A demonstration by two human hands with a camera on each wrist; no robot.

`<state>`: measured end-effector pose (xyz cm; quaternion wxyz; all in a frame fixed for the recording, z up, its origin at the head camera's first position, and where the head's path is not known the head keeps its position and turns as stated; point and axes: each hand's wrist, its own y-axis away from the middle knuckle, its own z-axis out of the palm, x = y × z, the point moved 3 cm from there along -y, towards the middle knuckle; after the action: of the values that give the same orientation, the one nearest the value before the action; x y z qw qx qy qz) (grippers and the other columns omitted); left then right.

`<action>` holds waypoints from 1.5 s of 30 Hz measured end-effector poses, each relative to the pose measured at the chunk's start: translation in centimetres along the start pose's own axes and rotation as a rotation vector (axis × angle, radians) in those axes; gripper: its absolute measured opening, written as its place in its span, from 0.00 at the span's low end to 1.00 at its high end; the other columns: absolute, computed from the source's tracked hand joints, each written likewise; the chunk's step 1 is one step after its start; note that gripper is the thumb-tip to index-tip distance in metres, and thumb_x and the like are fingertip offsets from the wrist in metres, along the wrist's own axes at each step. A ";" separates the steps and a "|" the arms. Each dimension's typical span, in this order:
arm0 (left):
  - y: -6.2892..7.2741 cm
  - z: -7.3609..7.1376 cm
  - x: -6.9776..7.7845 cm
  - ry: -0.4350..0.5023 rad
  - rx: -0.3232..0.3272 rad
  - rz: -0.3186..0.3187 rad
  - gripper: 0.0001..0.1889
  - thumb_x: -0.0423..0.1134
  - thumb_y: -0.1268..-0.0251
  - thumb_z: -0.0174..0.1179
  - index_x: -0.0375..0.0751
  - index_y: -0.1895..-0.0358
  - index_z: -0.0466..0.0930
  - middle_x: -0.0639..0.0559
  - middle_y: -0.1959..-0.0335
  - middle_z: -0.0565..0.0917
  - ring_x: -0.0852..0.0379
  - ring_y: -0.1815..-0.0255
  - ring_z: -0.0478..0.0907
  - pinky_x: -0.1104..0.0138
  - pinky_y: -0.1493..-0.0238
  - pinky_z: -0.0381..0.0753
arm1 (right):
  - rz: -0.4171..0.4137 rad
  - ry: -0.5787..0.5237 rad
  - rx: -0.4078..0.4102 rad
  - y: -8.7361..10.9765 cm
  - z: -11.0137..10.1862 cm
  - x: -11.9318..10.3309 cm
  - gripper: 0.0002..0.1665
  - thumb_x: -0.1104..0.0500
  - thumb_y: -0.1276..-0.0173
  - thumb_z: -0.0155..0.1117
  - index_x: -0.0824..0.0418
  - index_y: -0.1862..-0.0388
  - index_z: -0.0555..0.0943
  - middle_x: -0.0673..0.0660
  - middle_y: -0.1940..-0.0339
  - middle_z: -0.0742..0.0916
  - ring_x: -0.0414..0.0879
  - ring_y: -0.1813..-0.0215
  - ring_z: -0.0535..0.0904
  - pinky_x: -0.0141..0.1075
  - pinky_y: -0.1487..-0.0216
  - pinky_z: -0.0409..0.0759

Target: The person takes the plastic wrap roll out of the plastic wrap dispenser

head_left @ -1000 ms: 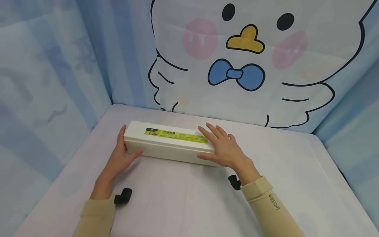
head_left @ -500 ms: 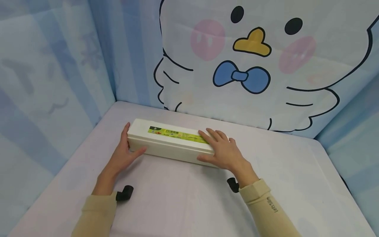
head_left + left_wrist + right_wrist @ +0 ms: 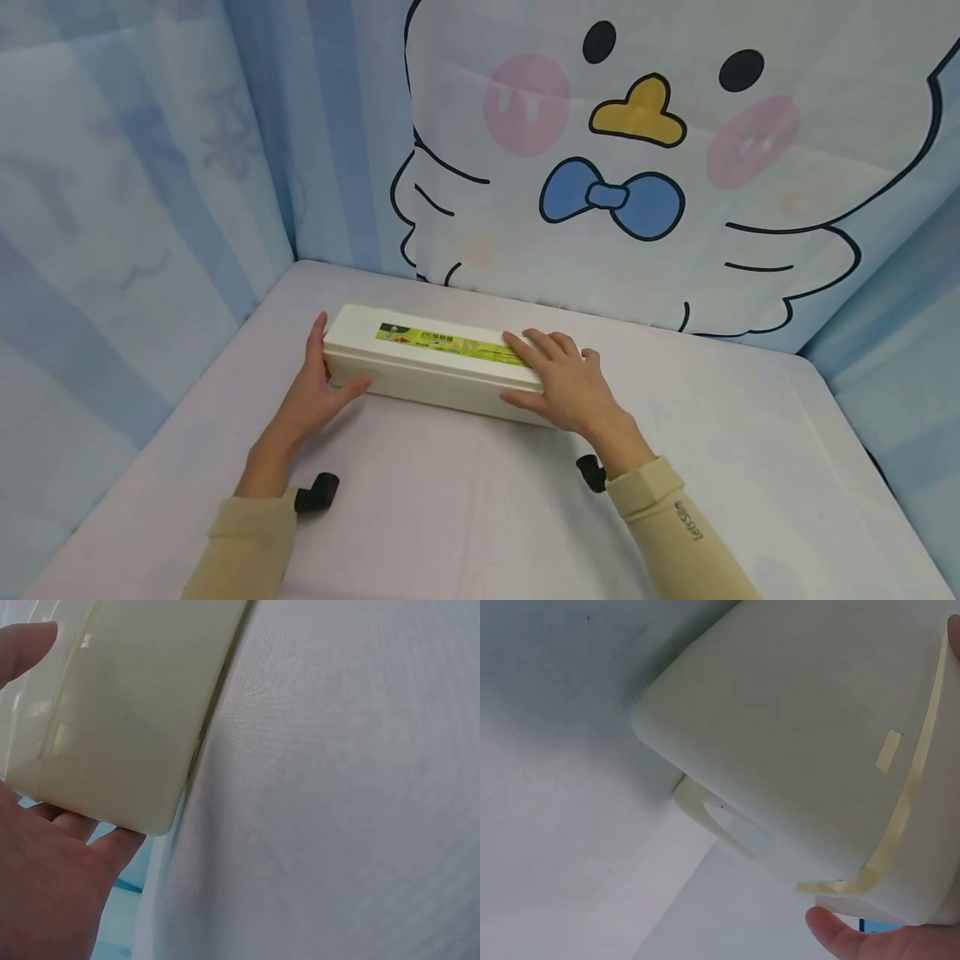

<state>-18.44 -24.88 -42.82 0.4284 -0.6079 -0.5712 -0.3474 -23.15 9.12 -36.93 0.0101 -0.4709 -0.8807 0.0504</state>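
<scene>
A long white cling film dispenser (image 3: 435, 383) with a yellow-green label (image 3: 450, 343) lies across the table, lid down. My left hand (image 3: 309, 398) holds its left end, thumb along the front and fingers round the end face. The left wrist view shows those fingertips against the end of the dispenser (image 3: 135, 712). At the right end my right hand (image 3: 572, 385) grips it, fingers spread over the lid and thumb on the front. In the right wrist view a fingertip (image 3: 829, 926) touches the far side of the dispenser (image 3: 795, 712). The underside is hidden.
A pale cloth covers the table (image 3: 450, 517). Blue curtains (image 3: 120, 208) hang at the sides, and a backdrop (image 3: 600, 275) with a cartoon bird stands along the rear edge. A black wrist camera (image 3: 317, 493) sits by the left sleeve, another (image 3: 591, 473) by the right.
My right fingers, raised over the lid a second ago, have come down onto it. The left hand keeps its hold; the head view has shifted slightly.
</scene>
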 end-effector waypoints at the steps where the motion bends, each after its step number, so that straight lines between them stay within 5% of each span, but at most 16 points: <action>1: 0.0 0.0 0.0 -0.004 0.001 -0.003 0.60 0.39 0.33 0.67 0.48 0.19 0.21 0.33 0.19 0.40 0.35 0.20 0.44 0.38 0.27 0.50 | -0.002 0.005 0.005 0.0 0.0 0.1 0.50 0.28 0.33 0.59 0.43 0.18 0.59 0.55 0.23 0.68 0.60 0.25 0.61 0.66 0.41 0.68; 12: 0.2 0.3 -0.1 -0.020 0.008 0.017 0.61 0.40 0.34 0.68 0.45 0.20 0.21 0.33 0.19 0.41 0.36 0.20 0.42 0.38 0.26 0.49 | -0.015 0.020 0.078 0.7 -0.6 0.7 0.48 0.28 0.32 0.59 0.44 0.19 0.61 0.55 0.24 0.70 0.60 0.27 0.63 0.66 0.44 0.70; 27: -0.2 0.2 1.5 -0.284 0.026 0.038 0.50 0.49 0.28 0.61 0.40 0.18 0.34 0.36 0.18 0.39 0.35 0.19 0.39 0.35 0.28 0.48 | 0.063 0.000 0.111 2.4 -2.5 2.6 0.49 0.29 0.32 0.58 0.44 0.18 0.58 0.56 0.22 0.67 0.61 0.26 0.60 0.68 0.42 0.67; 37: -0.5 0.6 1.7 -0.349 0.020 0.117 0.41 0.47 0.25 0.57 0.33 0.20 0.47 0.35 0.19 0.43 0.33 0.21 0.43 0.34 0.29 0.51 | 0.103 -0.005 0.206 3.8 -4.1 4.2 0.50 0.31 0.32 0.62 0.46 0.18 0.58 0.57 0.23 0.66 0.63 0.28 0.61 0.69 0.45 0.68; 45: -0.6 0.5 1.7 -0.349 0.002 0.118 0.40 0.46 0.22 0.54 0.30 0.20 0.43 0.32 0.19 0.43 0.32 0.21 0.42 0.37 0.27 0.49 | 0.163 0.003 0.222 5.3 -4.9 5.6 0.49 0.33 0.30 0.61 0.46 0.17 0.56 0.57 0.23 0.65 0.63 0.28 0.59 0.70 0.46 0.68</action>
<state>-18.88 -23.71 -41.40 0.3430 -0.6911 -0.6005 -0.2102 -21.57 17.04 -32.72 0.0593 -0.5370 -0.8285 0.1474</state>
